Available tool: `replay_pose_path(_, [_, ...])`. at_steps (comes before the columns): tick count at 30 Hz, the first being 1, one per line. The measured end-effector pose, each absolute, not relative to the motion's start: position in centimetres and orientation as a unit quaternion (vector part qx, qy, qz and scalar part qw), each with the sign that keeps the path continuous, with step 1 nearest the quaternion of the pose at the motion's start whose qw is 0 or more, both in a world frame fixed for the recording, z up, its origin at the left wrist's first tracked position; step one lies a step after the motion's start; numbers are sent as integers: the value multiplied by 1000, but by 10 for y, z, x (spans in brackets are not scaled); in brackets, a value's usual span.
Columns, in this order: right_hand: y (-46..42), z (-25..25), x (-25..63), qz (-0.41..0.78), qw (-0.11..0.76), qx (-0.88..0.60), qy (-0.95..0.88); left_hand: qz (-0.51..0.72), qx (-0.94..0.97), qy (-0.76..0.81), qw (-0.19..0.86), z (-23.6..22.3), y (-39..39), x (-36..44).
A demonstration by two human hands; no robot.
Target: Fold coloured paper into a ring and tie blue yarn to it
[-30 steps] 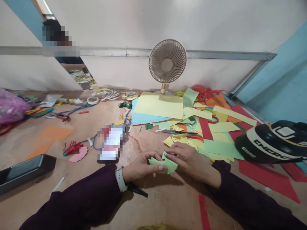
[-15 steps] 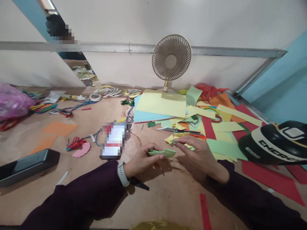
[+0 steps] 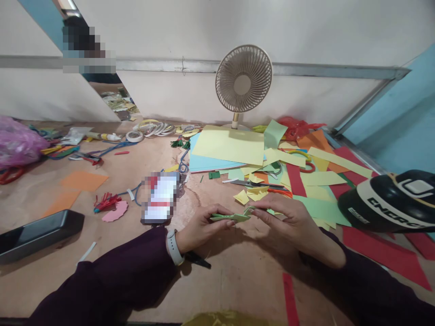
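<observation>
My left hand (image 3: 207,226), a white watch on its wrist, pinches folded green paper (image 3: 226,218) between thumb and fingers. At the paper's right end, the thumb and fingertips of my right hand (image 3: 285,219) close on a small raised green edge (image 3: 249,210). Whether that edge is a separate piece or part of the same paper I cannot tell. Small yellow paper pieces (image 3: 242,197) lie just beyond my right fingers. Under my left wrist, a black pen-like object (image 3: 199,259) lies on the table.
A phone (image 3: 161,197) lies left of my hands. Beyond them are stacked yellow sheets (image 3: 233,145), scissors (image 3: 307,160) and a fan (image 3: 243,81). A black bottle (image 3: 390,201) and red paper (image 3: 387,256) are at right. A dark oblong box (image 3: 41,235) sits at left.
My right hand has come closer to the left, its fingertips now at the green paper's right end. The yellow pieces behind show more fully. My left hand has barely moved.
</observation>
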State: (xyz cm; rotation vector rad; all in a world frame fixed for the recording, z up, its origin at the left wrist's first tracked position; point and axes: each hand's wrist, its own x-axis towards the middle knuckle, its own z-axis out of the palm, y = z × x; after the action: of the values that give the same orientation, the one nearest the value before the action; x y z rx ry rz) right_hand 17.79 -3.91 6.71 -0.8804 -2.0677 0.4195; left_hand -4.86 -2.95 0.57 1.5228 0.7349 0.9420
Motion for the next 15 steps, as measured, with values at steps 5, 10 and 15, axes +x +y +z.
replay_pose_path(5, [-40, 64, 178, 134, 403, -337, -840, 406, 663, 305, 551, 5, -29, -49])
replay_pose_path(10, [-41, 62, 178, 130, 396, -340, -843, 403, 669, 307, 544, 6, -29, -49])
replay_pose_path(15, [-41, 64, 179, 120, 396, -338, -845, 400, 671, 310, 542, 7, -29, -49])
